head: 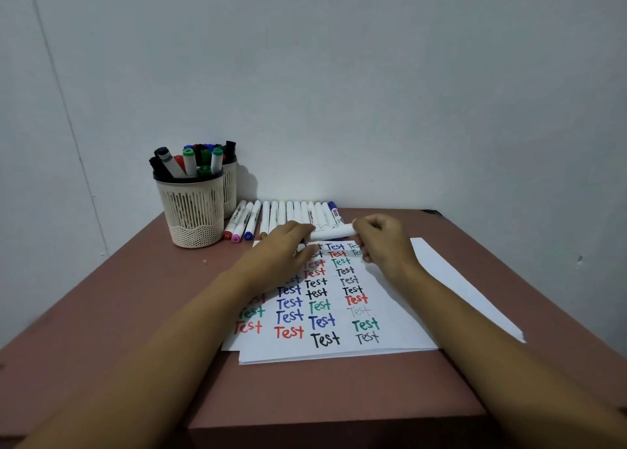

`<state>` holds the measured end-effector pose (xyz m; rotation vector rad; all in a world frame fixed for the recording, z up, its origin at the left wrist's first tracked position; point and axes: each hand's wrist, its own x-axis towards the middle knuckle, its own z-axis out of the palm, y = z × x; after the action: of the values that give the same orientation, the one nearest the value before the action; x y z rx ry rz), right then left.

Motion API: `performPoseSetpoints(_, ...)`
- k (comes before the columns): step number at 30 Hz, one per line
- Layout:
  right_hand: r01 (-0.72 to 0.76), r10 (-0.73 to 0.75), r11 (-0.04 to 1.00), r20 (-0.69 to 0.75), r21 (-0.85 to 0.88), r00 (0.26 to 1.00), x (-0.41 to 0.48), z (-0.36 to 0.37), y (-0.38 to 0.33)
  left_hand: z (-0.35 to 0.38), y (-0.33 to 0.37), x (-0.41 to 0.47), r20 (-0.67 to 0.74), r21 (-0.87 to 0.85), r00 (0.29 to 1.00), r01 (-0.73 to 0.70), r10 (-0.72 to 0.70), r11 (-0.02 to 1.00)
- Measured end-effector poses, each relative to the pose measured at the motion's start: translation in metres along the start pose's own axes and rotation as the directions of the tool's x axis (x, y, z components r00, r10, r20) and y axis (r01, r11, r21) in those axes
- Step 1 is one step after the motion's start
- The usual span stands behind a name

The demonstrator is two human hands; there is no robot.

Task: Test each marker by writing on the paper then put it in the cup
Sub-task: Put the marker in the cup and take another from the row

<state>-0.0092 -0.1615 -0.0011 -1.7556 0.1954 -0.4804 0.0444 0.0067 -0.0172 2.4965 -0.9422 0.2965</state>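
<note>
White marker [330, 234] lies crosswise just above mid-frame, near the top edge of the paper [441, 279] — right hand [380, 241] curled round one end, left hand [285, 245] pinching the other. A sudden tug on the cap could scatter the row of markers [291, 214] behind, or smear ink. The left hand hides the cap's colour; the cup [190, 207], left of centre, looks crowded.

I see my left hand [283, 243] and right hand [381, 241] both gripping a white-barrelled marker [330, 234], held level just above the white paper sheet [393, 307] covered in coloured "Test" words. A cream slotted plastic cup [190, 211] holding markers stands far left. A row of white markers [298, 212] lies behind the paper on the brown table [339, 391].
</note>
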Motion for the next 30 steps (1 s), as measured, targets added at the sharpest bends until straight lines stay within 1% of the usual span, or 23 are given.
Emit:
performPoseSetpoints(4,-0.091,0.089,0.976,0.019,0.196,0.996,0.0,0.003,0.001,-0.001,0.001,0.002,-0.01,-0.018,1.0,-0.006,0.006,1.0)
performPoseSetpoints(6,-0.113,0.102,0.945,0.049,0.308,0.994,0.001,0.005,0.001,-0.001,0.004,0.001,-0.029,-0.029,0.999,-0.017,0.016,0.999)
performPoseSetpoints(8,-0.127,0.094,0.92,0.104,0.372,0.99,0.0,0.008,0.002,0.0,0.007,-0.001,-0.045,-0.047,0.998,-0.042,0.04,0.998)
performPoseSetpoints(11,-0.11,0.057,0.937,0.165,0.332,0.985,-0.003,0.013,0.004,0.0,0.011,-0.003,-0.04,-0.082,0.996,-0.08,0.077,0.993)
performPoseSetpoints(13,-0.081,0.035,0.953,0.16,0.291,0.986,-0.002,0.014,0.005,0.0,0.012,-0.003,-0.036,-0.122,0.997,-0.074,0.07,0.99)
performPoseSetpoints(15,-0.064,0.025,0.955,0.135,0.29,0.991,-0.001,0.015,0.005,0.0,0.014,-0.002,-0.044,-0.149,0.998,-0.053,0.047,0.987)
performPoseSetpoints(19,-0.04,0.011,0.959,0.105,0.281,0.994,0.001,0.017,0.006,0.001,0.019,-0.002,-0.057,-0.09,0.998,-0.002,-0.003,0.996)
performPoseSetpoints(24,-0.059,0.019,0.949,0.129,0.309,0.992,0.002,0.015,0.006,0.0,0.02,-0.001,-0.086,-0.07,0.996,0.011,-0.017,0.997)
performPoseSetpoints(26,-0.068,0.019,0.94,0.148,0.335,0.989,0.002,0.015,0.005,0.0,0.02,0.0,-0.095,-0.104,0.995,0.004,-0.014,0.995)
performPoseSetpoints(30,-0.04,-0.025,0.936,0.179,0.35,0.984,0.004,0.013,0.004,0.001,0.017,0.0,-0.133,-0.253,0.99,0.002,-0.037,0.967)
